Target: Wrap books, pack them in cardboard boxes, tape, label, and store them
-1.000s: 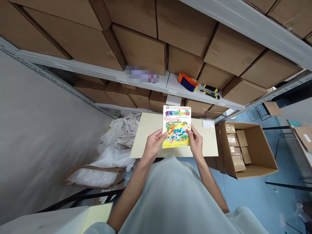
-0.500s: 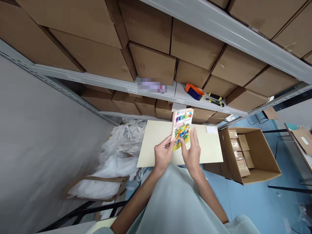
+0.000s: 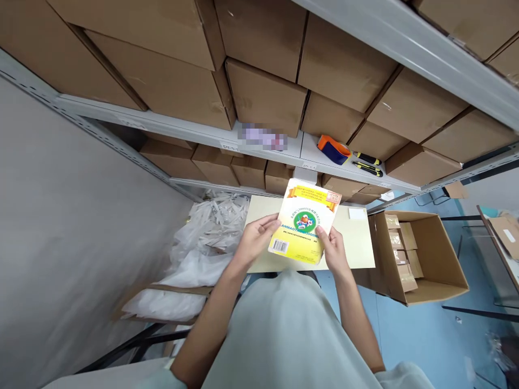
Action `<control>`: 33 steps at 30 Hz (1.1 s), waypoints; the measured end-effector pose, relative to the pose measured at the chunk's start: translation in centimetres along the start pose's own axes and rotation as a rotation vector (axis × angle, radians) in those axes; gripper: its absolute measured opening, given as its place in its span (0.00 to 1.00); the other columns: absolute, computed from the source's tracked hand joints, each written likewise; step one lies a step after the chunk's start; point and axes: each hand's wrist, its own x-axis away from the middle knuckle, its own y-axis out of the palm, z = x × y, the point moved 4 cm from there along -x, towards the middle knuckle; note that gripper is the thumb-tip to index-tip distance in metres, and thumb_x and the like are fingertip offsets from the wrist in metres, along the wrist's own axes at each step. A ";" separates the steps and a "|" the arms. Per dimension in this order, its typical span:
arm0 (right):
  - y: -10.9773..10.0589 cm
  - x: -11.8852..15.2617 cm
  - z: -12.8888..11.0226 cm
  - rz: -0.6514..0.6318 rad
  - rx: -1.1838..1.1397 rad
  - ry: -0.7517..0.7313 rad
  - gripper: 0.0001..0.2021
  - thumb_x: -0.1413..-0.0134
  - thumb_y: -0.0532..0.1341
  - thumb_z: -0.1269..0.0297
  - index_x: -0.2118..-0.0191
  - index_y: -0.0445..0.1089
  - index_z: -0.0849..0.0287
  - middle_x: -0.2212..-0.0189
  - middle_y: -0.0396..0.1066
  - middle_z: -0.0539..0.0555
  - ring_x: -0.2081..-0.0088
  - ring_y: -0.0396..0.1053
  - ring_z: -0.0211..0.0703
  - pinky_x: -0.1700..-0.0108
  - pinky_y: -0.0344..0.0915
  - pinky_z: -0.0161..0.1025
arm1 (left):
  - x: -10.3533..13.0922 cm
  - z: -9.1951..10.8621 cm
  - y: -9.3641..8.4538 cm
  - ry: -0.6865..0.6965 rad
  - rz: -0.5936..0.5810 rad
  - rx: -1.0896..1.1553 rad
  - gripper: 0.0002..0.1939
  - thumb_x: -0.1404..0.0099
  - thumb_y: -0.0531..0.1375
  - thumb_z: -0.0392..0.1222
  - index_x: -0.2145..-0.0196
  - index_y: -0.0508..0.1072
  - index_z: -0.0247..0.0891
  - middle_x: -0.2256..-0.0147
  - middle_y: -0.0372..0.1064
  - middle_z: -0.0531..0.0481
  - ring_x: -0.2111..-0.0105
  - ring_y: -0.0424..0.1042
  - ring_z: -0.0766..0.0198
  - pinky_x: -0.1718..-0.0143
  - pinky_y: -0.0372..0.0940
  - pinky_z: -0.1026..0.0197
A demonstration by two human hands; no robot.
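Note:
A book (image 3: 302,221) with a white and yellow back cover, a barcode and a round green emblem is held up above the pale yellow tabletop (image 3: 263,265). My left hand (image 3: 256,237) grips its left edge, thumb on the cover and fingers partly behind. On the right edge, my right hand (image 3: 332,247) pinches it with the thumb on the cover, the other fingers mostly hidden behind. The cover faces me and is slightly tilted. A small white slip (image 3: 357,214) lies on the tabletop to the right of the book.
Shelves (image 3: 194,125) with cardboard boxes (image 3: 265,97) rise ahead. On the shelf lie an orange and navy item (image 3: 334,149) and yellow-black utility knives (image 3: 367,168). A large open carton (image 3: 441,259) holding small packets stands right. Heaped white wrapping (image 3: 203,243) fills the left.
The book has been turned from its colourful front cover, seen at an angle, to its back cover. My right hand, open beside it before, now grips its right edge. The view has shifted slightly.

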 end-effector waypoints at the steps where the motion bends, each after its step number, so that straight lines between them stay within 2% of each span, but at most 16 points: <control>1: 0.0 -0.1 0.0 -0.008 -0.008 0.010 0.36 0.40 0.66 0.27 0.46 0.82 0.57 0.52 0.87 0.60 0.48 0.84 0.65 0.53 0.84 0.53 | 0.0 0.1 -0.2 -0.074 -0.074 0.057 0.44 0.43 0.74 0.73 0.44 0.85 0.32 0.49 0.85 0.31 0.50 0.86 0.38 0.53 0.83 0.46; 3: 0.2 -0.6 -0.1 -0.022 -0.027 0.018 0.36 0.41 0.67 0.27 0.47 0.82 0.57 0.52 0.87 0.60 0.50 0.85 0.64 0.54 0.85 0.53 | 0.6 0.7 -0.5 -0.130 -0.120 0.111 0.42 0.44 0.76 0.72 0.48 0.87 0.32 0.56 0.86 0.34 0.57 0.87 0.40 0.56 0.84 0.46; 7: 1.1 -2.3 0.3 -0.038 -0.029 -0.020 0.32 0.38 0.67 0.32 0.48 0.81 0.57 0.51 0.87 0.61 0.52 0.86 0.63 0.55 0.85 0.52 | 1.8 1.8 -0.7 -0.064 0.025 0.150 0.39 0.45 0.77 0.70 0.50 0.87 0.34 0.59 0.87 0.38 0.59 0.87 0.43 0.58 0.84 0.47; 9: 1.2 -3.0 0.7 0.038 0.049 -0.070 0.33 0.37 0.67 0.33 0.42 0.79 0.58 0.45 0.84 0.63 0.45 0.84 0.64 0.49 0.84 0.54 | 2.2 1.7 -0.8 -0.029 0.103 0.140 0.39 0.45 0.77 0.70 0.50 0.88 0.33 0.59 0.87 0.38 0.58 0.87 0.43 0.57 0.84 0.48; 11: 1.1 -3.1 1.0 0.162 0.181 -0.133 0.37 0.37 0.68 0.34 0.34 0.75 0.58 0.35 0.78 0.64 0.36 0.78 0.64 0.39 0.80 0.57 | 2.4 1.3 -0.8 0.011 0.193 0.094 0.40 0.45 0.77 0.71 0.50 0.88 0.33 0.59 0.87 0.39 0.58 0.87 0.43 0.56 0.84 0.48; 13: 1.2 -2.4 1.2 0.214 0.256 -0.163 0.38 0.34 0.66 0.36 0.30 0.73 0.58 0.30 0.73 0.64 0.32 0.75 0.62 0.33 0.76 0.58 | 2.8 0.9 -0.7 0.058 0.300 0.035 0.40 0.45 0.76 0.73 0.50 0.88 0.33 0.59 0.87 0.40 0.59 0.87 0.44 0.56 0.84 0.47; 15: 1.9 -1.3 1.3 0.146 0.230 -0.143 0.34 0.31 0.64 0.37 0.31 0.76 0.55 0.32 0.75 0.62 0.34 0.77 0.61 0.35 0.78 0.57 | 3.3 0.7 -0.2 0.105 0.385 -0.013 0.39 0.43 0.75 0.72 0.50 0.88 0.34 0.58 0.87 0.41 0.60 0.87 0.45 0.55 0.84 0.47; 17: 3.1 0.2 1.0 0.055 0.156 -0.116 0.30 0.30 0.64 0.39 0.34 0.79 0.53 0.35 0.78 0.59 0.36 0.79 0.60 0.38 0.81 0.56 | 4.0 0.8 0.7 0.161 0.413 -0.053 0.34 0.38 0.73 0.69 0.50 0.89 0.36 0.56 0.87 0.42 0.58 0.87 0.45 0.52 0.84 0.46; 21: 5.3 2.4 -0.3 0.002 0.094 -0.132 0.29 0.32 0.68 0.42 0.33 0.79 0.51 0.36 0.80 0.54 0.37 0.80 0.59 0.38 0.82 0.54 | 5.5 1.9 3.4 0.353 0.305 -0.221 0.20 0.26 0.66 0.56 0.47 0.88 0.42 0.47 0.85 0.43 0.46 0.85 0.47 0.37 0.78 0.45; 23: 5.5 2.5 -0.7 0.030 0.076 -0.136 0.31 0.35 0.70 0.42 0.32 0.77 0.51 0.38 0.81 0.53 0.38 0.81 0.59 0.37 0.82 0.53 | 6.0 2.3 4.5 0.438 0.196 -0.325 0.17 0.23 0.64 0.51 0.45 0.87 0.45 0.43 0.83 0.43 0.40 0.82 0.49 0.33 0.75 0.44; 25: 5.0 2.0 -0.6 0.060 0.037 -0.136 0.32 0.35 0.70 0.40 0.33 0.79 0.53 0.40 0.82 0.53 0.39 0.81 0.58 0.36 0.81 0.53 | 6.1 2.3 4.8 0.456 0.059 -0.369 0.16 0.24 0.65 0.51 0.45 0.87 0.46 0.41 0.82 0.43 0.38 0.80 0.49 0.32 0.73 0.43; 27: 3.9 1.2 -0.2 0.063 -0.010 -0.122 0.32 0.36 0.68 0.36 0.38 0.82 0.55 0.43 0.84 0.54 0.41 0.82 0.59 0.38 0.81 0.53 | 5.7 2.0 4.0 0.403 -0.020 -0.343 0.19 0.26 0.67 0.54 0.45 0.86 0.44 0.40 0.82 0.41 0.38 0.80 0.48 0.32 0.74 0.45; 28: 3.2 0.8 0.1 0.051 -0.030 -0.101 0.33 0.37 0.68 0.34 0.41 0.84 0.56 0.45 0.85 0.55 0.43 0.82 0.60 0.41 0.82 0.52 | 5.4 1.8 3.2 0.367 0.012 -0.320 0.21 0.26 0.67 0.56 0.43 0.86 0.42 0.40 0.81 0.40 0.39 0.80 0.47 0.33 0.74 0.46; 31: 1.3 0.2 0.8 -0.010 -0.069 -0.025 0.35 0.41 0.69 0.31 0.44 0.85 0.58 0.49 0.86 0.56 0.51 0.84 0.59 0.51 0.84 0.50 | 4.4 1.3 -0.6 0.258 0.279 -0.225 0.31 0.31 0.70 0.61 0.38 0.81 0.39 0.35 0.77 0.36 0.38 0.79 0.46 0.34 0.75 0.47; 32: 0.7 0.2 0.9 -0.022 -0.080 -0.008 0.35 0.41 0.70 0.32 0.44 0.85 0.59 0.49 0.86 0.57 0.52 0.84 0.59 0.53 0.84 0.49 | 4.1 1.1 -1.7 0.205 0.318 -0.167 0.35 0.34 0.73 0.62 0.37 0.80 0.38 0.35 0.76 0.35 0.38 0.79 0.45 0.34 0.74 0.46; 33: 0.3 0.2 1.0 -0.028 -0.091 0.002 0.35 0.40 0.70 0.32 0.44 0.85 0.59 0.50 0.86 0.57 0.53 0.84 0.58 0.54 0.84 0.49 | 3.8 0.7 -2.3 0.134 0.290 -0.091 0.38 0.37 0.75 0.63 0.38 0.80 0.38 0.36 0.77 0.33 0.38 0.79 0.43 0.35 0.75 0.45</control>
